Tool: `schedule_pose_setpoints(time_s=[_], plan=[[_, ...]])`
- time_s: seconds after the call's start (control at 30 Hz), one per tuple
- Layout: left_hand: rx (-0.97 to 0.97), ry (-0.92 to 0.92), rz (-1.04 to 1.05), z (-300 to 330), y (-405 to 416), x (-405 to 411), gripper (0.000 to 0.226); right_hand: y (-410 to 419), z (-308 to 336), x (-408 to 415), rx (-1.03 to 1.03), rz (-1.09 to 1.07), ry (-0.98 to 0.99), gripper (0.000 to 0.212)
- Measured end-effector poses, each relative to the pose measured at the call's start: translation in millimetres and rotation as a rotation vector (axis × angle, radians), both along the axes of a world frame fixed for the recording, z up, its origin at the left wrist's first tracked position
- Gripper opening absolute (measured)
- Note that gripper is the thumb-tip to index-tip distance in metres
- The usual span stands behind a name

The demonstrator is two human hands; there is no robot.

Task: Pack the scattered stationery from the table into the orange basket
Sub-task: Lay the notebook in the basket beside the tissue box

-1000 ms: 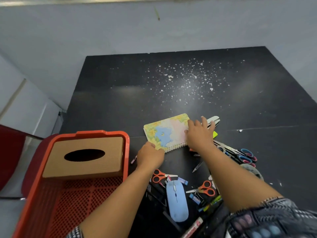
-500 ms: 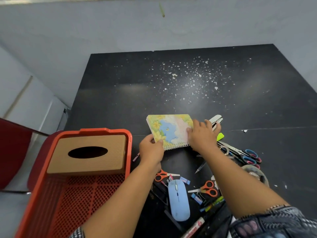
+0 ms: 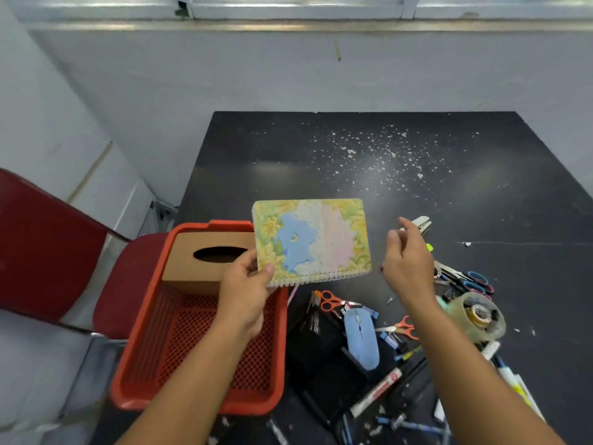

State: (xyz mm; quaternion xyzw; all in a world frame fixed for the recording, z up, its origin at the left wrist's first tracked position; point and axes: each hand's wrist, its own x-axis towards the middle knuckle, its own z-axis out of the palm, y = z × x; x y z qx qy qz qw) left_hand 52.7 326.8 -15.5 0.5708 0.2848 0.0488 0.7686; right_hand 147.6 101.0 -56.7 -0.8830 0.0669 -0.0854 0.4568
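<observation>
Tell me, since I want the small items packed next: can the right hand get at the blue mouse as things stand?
Probably yes. The right hand is open and holds nothing, and the blue mouse lies uncovered on the table just below it.

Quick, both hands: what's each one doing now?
Left hand: holding the spiral notebook by its corner.
Right hand: open, fingers relaxed, holding nothing.

Spiral notebook (image 3: pixel 311 240) in left hand (image 3: pixel 245 290) above orange basket (image 3: pixel 134 374); right hand (image 3: pixel 409 261) free.

Layout at near-left tabletop edge
Basket (image 3: pixel 282 348) left of mouse (image 3: pixel 362 340); box (image 3: pixel 205 261) in basket's far end; tape roll (image 3: pixel 478 317) right; stapler (image 3: pixel 421 223) behind.
</observation>
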Motion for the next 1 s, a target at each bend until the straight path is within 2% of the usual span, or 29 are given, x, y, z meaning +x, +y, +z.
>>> schedule_pose_setpoints(time_s=[0.27, 0.4, 0.63, 0.73, 0.93, 1.0], plan=[[0.055, 0.079, 0.101, 4.3, 82.3, -109.8, 0.031, 91.3, 10.1, -135.6, -0.005, 0.122, -0.006, 0.026], [0.089, 0.150, 0.093, -6.9, 112.3, -149.5, 0.030, 125.0, 2.0, -190.3, -0.023, 0.215, -0.004, 0.027], [0.118, 0.245, 0.056, -23.5, 141.4, -170.0, 0.028, 137.0, -26.7, -237.0, -0.367, 0.383, 0.035, 0.046], [0.164, 0.292, 0.008, -30.9, 146.1, -165.2, 0.028, 138.2, -31.7, -238.7, -0.449, 0.424, 0.064, 0.049], [0.392, 0.404, -0.108, -47.5, 139.9, -133.2, 0.029, 142.1, -37.1, -235.1, -0.578, 0.434, 0.000, 0.043], [0.619, 0.445, -0.137, -54.6, 140.0, -128.2, 0.038, 141.7, -40.2, -232.9, -0.622, 0.421, -0.040, 0.043]])
